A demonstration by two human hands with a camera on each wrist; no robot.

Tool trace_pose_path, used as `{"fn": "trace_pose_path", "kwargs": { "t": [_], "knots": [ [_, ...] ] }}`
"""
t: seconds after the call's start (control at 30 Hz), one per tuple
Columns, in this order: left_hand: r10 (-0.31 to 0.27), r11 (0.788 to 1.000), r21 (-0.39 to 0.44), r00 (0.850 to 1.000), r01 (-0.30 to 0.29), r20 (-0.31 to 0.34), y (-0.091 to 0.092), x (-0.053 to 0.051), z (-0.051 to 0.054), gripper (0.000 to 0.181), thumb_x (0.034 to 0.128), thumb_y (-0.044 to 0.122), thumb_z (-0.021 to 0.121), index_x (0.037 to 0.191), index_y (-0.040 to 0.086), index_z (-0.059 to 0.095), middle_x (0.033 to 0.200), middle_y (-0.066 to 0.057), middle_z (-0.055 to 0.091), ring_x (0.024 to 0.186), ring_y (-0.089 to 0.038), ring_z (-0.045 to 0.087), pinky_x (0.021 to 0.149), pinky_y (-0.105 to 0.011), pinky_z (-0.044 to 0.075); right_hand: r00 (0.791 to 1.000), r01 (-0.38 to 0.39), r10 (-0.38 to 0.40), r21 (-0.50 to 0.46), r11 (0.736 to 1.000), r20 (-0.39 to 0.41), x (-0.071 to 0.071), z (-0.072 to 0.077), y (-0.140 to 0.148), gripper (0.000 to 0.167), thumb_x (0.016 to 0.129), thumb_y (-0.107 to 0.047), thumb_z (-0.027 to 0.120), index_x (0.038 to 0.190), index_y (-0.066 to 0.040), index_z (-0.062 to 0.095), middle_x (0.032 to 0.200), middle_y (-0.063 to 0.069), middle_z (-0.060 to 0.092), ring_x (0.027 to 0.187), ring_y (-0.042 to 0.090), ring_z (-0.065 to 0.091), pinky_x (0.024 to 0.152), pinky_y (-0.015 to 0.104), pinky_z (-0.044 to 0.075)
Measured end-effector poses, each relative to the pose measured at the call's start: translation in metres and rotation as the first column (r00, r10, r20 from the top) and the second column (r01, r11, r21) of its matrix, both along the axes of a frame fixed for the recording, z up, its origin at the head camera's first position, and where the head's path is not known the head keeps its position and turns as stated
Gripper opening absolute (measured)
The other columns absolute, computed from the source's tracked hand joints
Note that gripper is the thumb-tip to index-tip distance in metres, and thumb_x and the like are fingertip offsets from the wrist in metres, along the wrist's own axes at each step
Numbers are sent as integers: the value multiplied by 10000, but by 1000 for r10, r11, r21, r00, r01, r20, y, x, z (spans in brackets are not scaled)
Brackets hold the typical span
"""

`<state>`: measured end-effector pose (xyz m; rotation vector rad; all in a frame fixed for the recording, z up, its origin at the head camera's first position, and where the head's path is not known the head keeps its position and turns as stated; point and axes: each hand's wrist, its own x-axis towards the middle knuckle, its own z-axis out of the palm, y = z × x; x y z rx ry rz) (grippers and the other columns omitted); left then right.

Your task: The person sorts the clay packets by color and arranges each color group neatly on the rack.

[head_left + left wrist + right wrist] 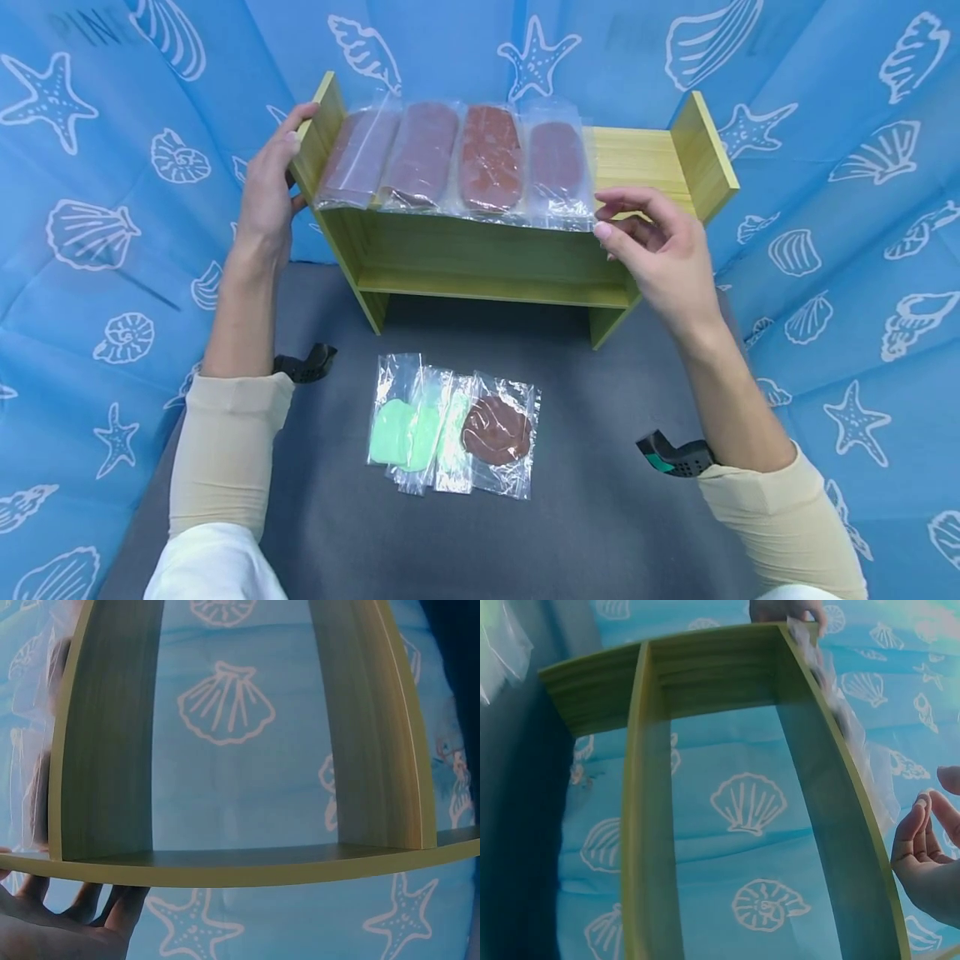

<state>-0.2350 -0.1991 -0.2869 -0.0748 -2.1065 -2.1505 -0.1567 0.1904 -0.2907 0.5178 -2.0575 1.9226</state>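
Along the top of the wooden shelf [637,154], four clear bags [555,208] hold flat reddish-brown slabs [491,158]. The left hand [268,187] grips the shelf's left end panel [318,142]; the right hand [663,250], thumb and fingers apart, is just beside the rightmost bag, contact unclear. On the grey table [592,517], overlapping packets [453,471] hold pale green pieces [390,433] and a brown disc [497,430]. Faint lettering [93,29] on the blue curtain [97,183] reads "PINE".

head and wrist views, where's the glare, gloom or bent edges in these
Head view: white glints on the bagged slabs and the bagged brown disc; left wrist view: dim, the left hand shadowed, the shelf edge bowed, probably by the lens; right wrist view: hazy, the upper-left bag blurred and washed out.
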Motion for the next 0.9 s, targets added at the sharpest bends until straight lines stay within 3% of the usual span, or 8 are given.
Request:
{"fn": "trace_pose_path", "kwargs": {
  "t": [0.17,0.53,0.9],
  "knots": [
    [-5,1000,4,1000,5,-3,1,0,0,428,1023,334,370,1411,317,550,1484,28,381,1258,-242,400,1048,-505,281,1000,0,0,3,1000,3,13,-12,3,308,888,78,671,1194,47,668,1029,193,635,799,210,590,682,235,489],
    [-9,1000,5,1000,9,-14,1,-1,-1,427,1030,339,364,1415,308,546,1484,26,383,1246,-237,409,1042,-498,292,995,-42,39,34,999,93,36,-38,13,365,897,107,640,1255,35,627,1081,155,642,887,211,603,738,233,496],
    [-11,1000,22,1000,12,-20,-1,0,-1,421,1029,341,379,1412,304,552,1481,22,387,1231,-235,418,1027,-493,301,982,-105,113,-60,993,149,52,-85,25,379,928,70,627,1302,60,573,1144,163,616,943,200,616,773,234,518]
  ]
}}
